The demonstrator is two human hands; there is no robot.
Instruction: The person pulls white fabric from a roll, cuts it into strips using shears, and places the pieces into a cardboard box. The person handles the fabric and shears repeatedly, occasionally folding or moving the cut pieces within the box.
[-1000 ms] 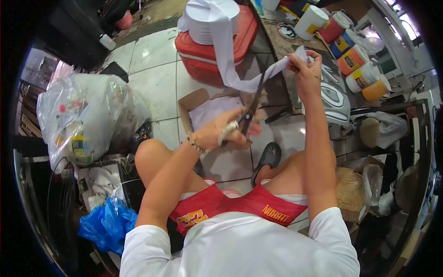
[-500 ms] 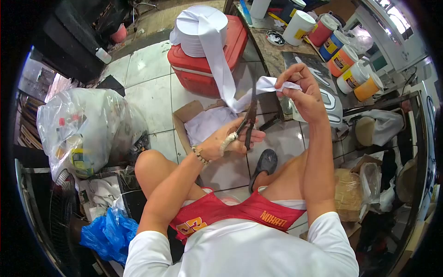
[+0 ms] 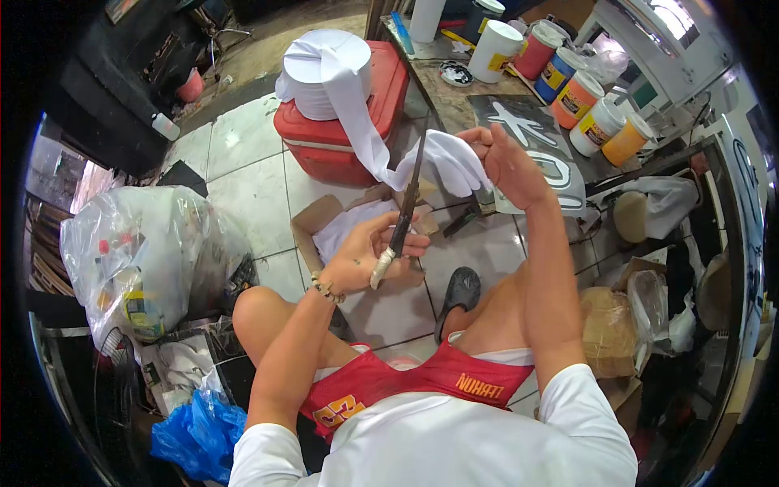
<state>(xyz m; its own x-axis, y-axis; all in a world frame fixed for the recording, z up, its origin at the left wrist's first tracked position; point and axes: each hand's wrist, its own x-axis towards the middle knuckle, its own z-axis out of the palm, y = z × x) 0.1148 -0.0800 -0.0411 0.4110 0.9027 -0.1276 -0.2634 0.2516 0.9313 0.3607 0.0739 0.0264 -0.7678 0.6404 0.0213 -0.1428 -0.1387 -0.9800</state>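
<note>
My left hand (image 3: 380,258) is closed around a pair of dark scissors (image 3: 411,191) with a pale-wrapped handle. Their blades point up and away, almost in line with each other. A white cloth strip (image 3: 365,138) runs down from a white roll (image 3: 329,85) and crosses at the blades; whether it lies between them is hard to see. Beyond the scissors, the strip's free end bulges and droops beside my right hand (image 3: 507,166), whose curled fingers hold it. Below the strip, a cardboard box (image 3: 304,227) contains white cloth.
The roll stands on a red cooler (image 3: 324,154). Right of it, a worktable (image 3: 442,85) carries several paint jars (image 3: 576,97) and a lettered stencil sheet (image 3: 535,138). A filled clear plastic bag (image 3: 154,252) and a blue bag (image 3: 199,434) sit at left.
The scissor blades, spread before, now nearly line up. The strip's end has gone from stretched taut to a loose, drooping bulge. The right hand has moved slightly left.
</note>
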